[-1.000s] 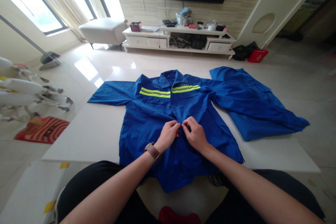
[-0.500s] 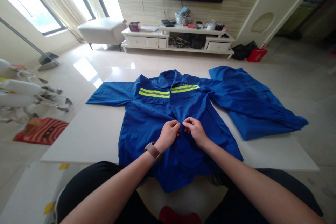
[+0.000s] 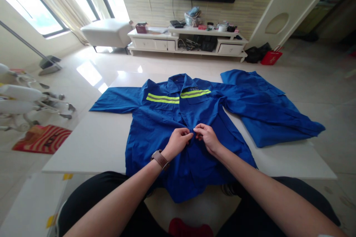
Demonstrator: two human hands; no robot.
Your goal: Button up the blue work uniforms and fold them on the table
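Observation:
A blue work jacket with yellow-green reflective stripes across the chest lies front up, collar away from me, its lower hem hanging over the near edge of the white table. Both my hands pinch its front edge about midway down. My left hand, below a brown wrist strap, is closed on the fabric. Close against it on the right, my right hand is closed too, thumb and forefinger on the cloth. Whatever small part lies between the fingertips is hidden.
Folded blue clothing lies at the table's right, partly under the jacket's sleeve. A red-striped bag and white-and-metal equipment stand on the floor at left. A white TV cabinet is against the far wall.
My left hand has shifted slightly to the right, its fingertips closer to my right hand. The right hand keeps its pinch, and the jacket lies almost the same.

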